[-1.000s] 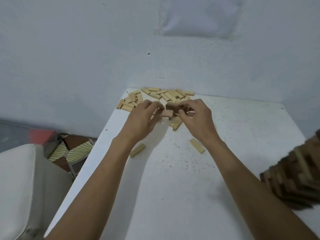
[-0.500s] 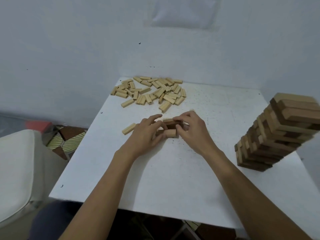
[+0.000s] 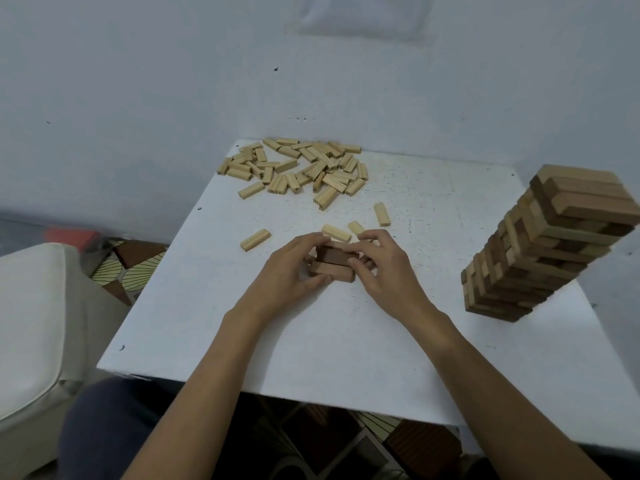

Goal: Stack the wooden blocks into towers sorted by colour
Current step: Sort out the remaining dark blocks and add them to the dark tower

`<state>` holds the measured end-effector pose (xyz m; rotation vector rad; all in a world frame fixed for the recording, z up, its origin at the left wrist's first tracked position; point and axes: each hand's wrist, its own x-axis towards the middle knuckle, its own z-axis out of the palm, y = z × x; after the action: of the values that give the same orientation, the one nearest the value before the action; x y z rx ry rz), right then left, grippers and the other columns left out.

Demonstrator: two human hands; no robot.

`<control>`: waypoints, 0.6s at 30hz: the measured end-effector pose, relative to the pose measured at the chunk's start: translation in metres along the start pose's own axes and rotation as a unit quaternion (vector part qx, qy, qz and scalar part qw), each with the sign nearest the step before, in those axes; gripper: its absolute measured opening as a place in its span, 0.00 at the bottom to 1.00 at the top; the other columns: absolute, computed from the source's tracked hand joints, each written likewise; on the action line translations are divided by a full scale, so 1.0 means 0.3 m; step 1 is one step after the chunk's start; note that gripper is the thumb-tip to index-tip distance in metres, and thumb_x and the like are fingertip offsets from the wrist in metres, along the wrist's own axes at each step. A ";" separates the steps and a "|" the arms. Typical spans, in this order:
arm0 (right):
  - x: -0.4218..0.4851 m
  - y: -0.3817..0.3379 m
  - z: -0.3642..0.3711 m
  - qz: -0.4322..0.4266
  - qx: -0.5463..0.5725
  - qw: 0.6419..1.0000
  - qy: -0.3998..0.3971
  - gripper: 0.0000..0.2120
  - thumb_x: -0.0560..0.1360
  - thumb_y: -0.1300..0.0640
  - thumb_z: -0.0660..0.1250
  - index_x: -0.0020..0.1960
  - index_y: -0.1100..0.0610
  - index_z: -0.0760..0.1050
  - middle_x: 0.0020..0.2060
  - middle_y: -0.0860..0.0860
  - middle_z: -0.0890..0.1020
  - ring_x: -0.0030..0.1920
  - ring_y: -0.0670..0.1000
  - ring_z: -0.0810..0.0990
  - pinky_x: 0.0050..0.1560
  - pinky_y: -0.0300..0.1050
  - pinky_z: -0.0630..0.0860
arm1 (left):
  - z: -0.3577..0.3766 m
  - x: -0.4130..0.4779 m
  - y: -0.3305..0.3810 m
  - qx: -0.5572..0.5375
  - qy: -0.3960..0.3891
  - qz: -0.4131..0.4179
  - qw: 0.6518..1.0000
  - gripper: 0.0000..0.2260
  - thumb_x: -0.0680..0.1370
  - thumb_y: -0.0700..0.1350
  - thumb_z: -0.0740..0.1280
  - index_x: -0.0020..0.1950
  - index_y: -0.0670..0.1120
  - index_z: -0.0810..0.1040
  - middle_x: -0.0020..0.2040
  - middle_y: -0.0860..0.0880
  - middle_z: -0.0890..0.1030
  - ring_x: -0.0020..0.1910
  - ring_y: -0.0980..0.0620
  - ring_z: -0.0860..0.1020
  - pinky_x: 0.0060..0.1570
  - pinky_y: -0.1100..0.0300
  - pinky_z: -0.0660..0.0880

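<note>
On the white square table (image 3: 346, 341), a small stack of dark brown rectangular wooden blocks (image 3: 333, 262) sits near the middle, with two layers showing, and is cupped from both sides. The left hand (image 3: 289, 271) curls round its left end, thumb on the near face and fingers over the far top edge. The right hand (image 3: 382, 268) grips the right end, fingers bent against the block sides. Just behind the hands lie two loose pale wooden blocks (image 3: 336, 232), close to the knuckles. A third pale block (image 3: 382, 214) lies a little farther back to the right, and a single pale block (image 3: 255, 239) lies apart to the left. At the far edge of the table, near the pale blue-grey wall (image 3: 173, 81), a scattered heap of pale rectangular wooden blocks (image 3: 294, 166) lies flat and jumbled. On the right side of the table stands a tall tower of mixed dark and pale wooden blocks (image 3: 540, 244), well apart from the hands; it looks tilted in the wide-angle view. Left of the table are a white cushioned seat (image 3: 31, 323) and patterned floor tiles (image 3: 136, 271). A dark blue trouser knee (image 3: 104, 427) shows below the near table edge.
</note>
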<state>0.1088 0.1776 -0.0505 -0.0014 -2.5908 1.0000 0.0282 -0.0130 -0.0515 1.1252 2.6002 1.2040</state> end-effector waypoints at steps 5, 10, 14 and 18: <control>-0.005 -0.007 0.005 0.002 -0.024 1.000 -0.011 0.12 0.79 0.59 0.66 0.62 0.56 0.80 0.58 0.53 0.74 0.55 0.53 0.77 0.54 0.47 0.76 | -0.002 0.018 -0.011 0.052 -0.023 -0.008 0.998 0.24 0.72 0.56 0.73 0.67 0.57 0.75 0.71 0.57 0.71 0.59 0.56 0.74 0.62 0.54 0.71; -0.017 -0.012 -0.006 0.004 -0.018 0.999 -0.042 0.18 0.77 0.54 0.68 0.66 0.50 0.76 0.65 0.51 0.73 0.61 0.53 0.74 0.61 0.46 0.72 | 0.008 0.005 0.000 0.096 -0.011 -0.017 0.995 0.24 0.73 0.62 0.67 0.69 0.61 0.69 0.70 0.61 0.71 0.65 0.55 0.67 0.64 0.55 0.63; -0.013 -0.018 -0.007 0.001 -0.055 0.997 -0.058 0.20 0.77 0.52 0.67 0.69 0.52 0.74 0.65 0.50 0.76 0.59 0.52 0.72 0.62 0.50 0.73 | 0.013 -0.003 0.008 0.107 -0.017 -0.032 0.994 0.29 0.74 0.63 0.67 0.73 0.57 0.66 0.66 0.60 0.74 0.64 0.56 0.65 0.64 0.55 0.62; -0.022 -0.017 -0.026 0.008 -0.068 0.993 -0.098 0.23 0.76 0.49 0.68 0.70 0.50 0.72 0.72 0.49 0.68 0.66 0.51 0.67 0.66 0.43 0.65 | -0.004 -0.012 -0.001 0.100 -0.026 -0.032 0.994 0.31 0.73 0.62 0.69 0.74 0.55 0.67 0.72 0.60 0.69 0.68 0.58 0.64 0.68 0.54 0.62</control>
<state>0.1181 0.1781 -0.0440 0.0431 -2.8372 0.8656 0.0303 -0.0161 -0.0518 1.0775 2.7426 0.9074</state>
